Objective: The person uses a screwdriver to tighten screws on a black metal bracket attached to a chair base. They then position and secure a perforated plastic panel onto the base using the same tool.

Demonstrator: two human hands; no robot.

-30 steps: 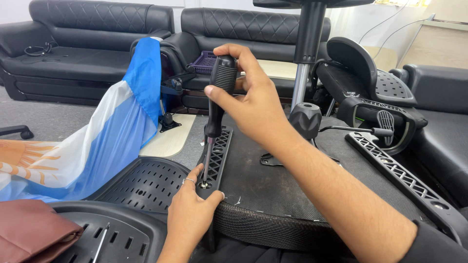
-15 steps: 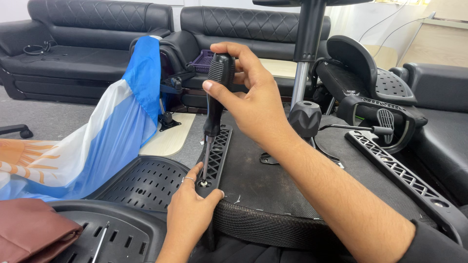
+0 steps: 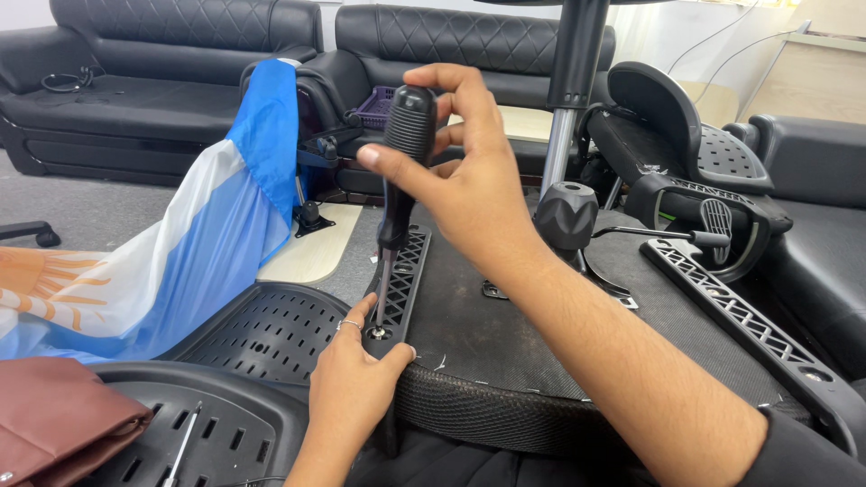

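My right hand (image 3: 456,176) grips the black handle of a screwdriver (image 3: 403,158) held nearly upright, its tip set on a screw (image 3: 378,332) in a black ribbed plastic bracket (image 3: 404,280). The bracket lies along the left edge of an upturned office chair seat (image 3: 505,334) with a dark fabric underside and mesh rim. My left hand (image 3: 352,383) pinches the near end of the bracket around the screwdriver tip, a ring on one finger.
A blue and white flag cloth (image 3: 194,252) drapes at left over perforated black chair shells (image 3: 262,329). A second ribbed bracket (image 3: 749,320), a chair column (image 3: 568,108) with a knob (image 3: 564,216) and armrest parts (image 3: 695,144) lie right. Black sofas (image 3: 162,63) stand behind.
My right hand has shifted its fingers around the screwdriver handle, turning it in place. The left hand stays on the bracket's end.
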